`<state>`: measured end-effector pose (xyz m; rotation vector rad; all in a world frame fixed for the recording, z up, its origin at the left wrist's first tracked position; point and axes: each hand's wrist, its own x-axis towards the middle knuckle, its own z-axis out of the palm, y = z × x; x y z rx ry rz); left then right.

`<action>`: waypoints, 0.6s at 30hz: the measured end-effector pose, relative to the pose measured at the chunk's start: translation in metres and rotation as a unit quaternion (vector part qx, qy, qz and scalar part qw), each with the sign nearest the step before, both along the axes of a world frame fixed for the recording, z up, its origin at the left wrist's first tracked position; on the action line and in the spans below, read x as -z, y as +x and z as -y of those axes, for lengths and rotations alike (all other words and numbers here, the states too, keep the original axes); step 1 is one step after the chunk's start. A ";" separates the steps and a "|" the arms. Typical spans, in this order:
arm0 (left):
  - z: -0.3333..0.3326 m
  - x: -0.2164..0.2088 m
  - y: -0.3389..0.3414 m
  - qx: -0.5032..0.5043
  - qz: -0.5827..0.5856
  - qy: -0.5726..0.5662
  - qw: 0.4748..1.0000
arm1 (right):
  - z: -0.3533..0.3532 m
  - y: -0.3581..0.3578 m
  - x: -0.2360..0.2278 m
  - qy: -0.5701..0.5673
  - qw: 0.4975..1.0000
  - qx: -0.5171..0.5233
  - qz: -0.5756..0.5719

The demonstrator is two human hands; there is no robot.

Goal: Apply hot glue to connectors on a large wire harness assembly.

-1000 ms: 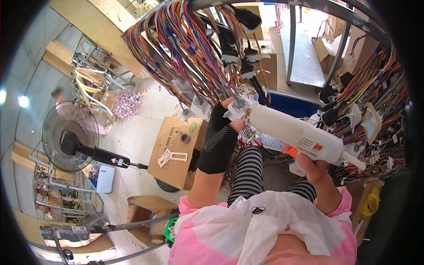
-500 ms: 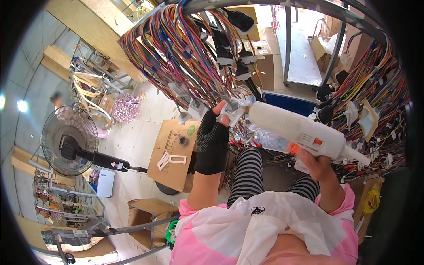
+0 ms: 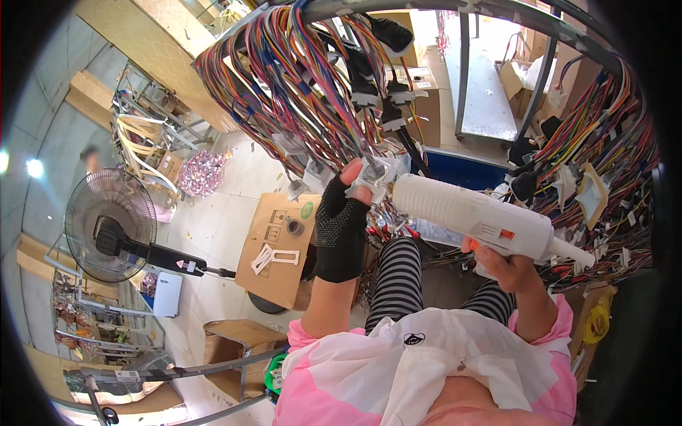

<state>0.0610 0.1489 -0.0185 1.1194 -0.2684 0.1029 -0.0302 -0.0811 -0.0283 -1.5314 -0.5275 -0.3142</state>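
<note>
White glue gun (image 3: 469, 213): was clamped in the right hand (image 3: 503, 267), near the striped legs (image 3: 396, 277), with the front end just beside a white connector (image 3: 371, 175) pinched in the left hand (image 3: 341, 231). Had dipped slightly at the front since the earlier frame. Pointed left, with a long axis slanting down rightward in view. Counted one gun, one fan (image 3: 110, 234), two flat white pieces (image 3: 285, 252) on the carton (image 3: 277, 285).

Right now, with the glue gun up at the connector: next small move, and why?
I'd probably steady the white connector with the left hand and line up the glue gun's tip with it. The left fingers pinch the connector, the right hand holds the gun with its front end toward it, and whether the tip touches can't be told.
</note>
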 end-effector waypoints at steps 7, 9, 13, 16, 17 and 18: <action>-0.004 0.006 0.002 0.004 0.023 0.017 1.000 | 0.001 0.005 0.001 0.034 0.999 0.009 -0.034; -0.003 0.006 0.003 0.014 0.022 0.012 1.000 | 0.002 0.005 0.002 0.027 0.999 0.007 -0.039; -0.003 0.005 0.001 0.022 0.038 0.016 0.999 | 0.003 0.003 0.005 0.006 0.999 0.011 -0.037; -0.004 0.004 0.000 0.012 0.014 0.028 0.999 | 0.004 -0.002 -0.001 -0.001 0.997 0.001 -0.083; -0.004 0.004 -0.001 0.012 0.015 0.028 0.999 | 0.004 -0.002 -0.001 -0.001 0.997 0.001 -0.082; -0.003 0.003 -0.002 0.015 0.011 0.023 1.000 | 0.004 -0.003 -0.001 -0.005 0.997 0.005 -0.070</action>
